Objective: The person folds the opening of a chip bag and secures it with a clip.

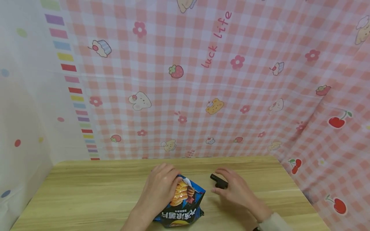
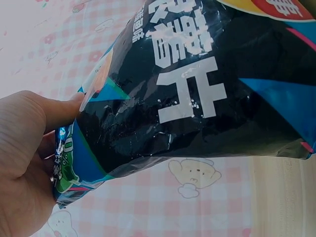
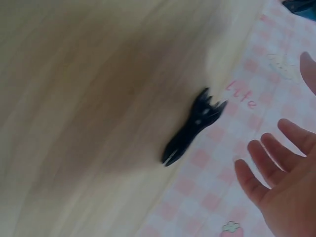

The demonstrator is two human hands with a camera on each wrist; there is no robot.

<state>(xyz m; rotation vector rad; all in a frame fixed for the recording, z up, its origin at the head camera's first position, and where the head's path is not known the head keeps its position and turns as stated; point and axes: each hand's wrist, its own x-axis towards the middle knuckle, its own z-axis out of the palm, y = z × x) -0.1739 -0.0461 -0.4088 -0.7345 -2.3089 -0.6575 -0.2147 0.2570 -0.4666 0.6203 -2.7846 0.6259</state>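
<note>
My left hand (image 1: 162, 186) grips one end of a black and blue bag of potato chips (image 1: 185, 205), its thumb lying over the bag's edge. Close up in the left wrist view, the bag (image 2: 148, 98) looks puffed out, with large white lettering and glossy creases. My right hand (image 1: 237, 189) reaches over the table to the right of the bag, thumb and fingers spread. Between them in the head view shows a small black clip-like piece (image 1: 220, 183). The right wrist view shows this piece (image 3: 192, 128) with a forked end, lying on the wood, apart from the fingers (image 3: 264, 163).
Both hands work over a light wooden table (image 1: 86, 192). A pink checked cloth (image 1: 190, 89) with cartoon prints hangs behind the table and along its right side. A pale dotted cloth (image 1: 23, 96) hangs at the left.
</note>
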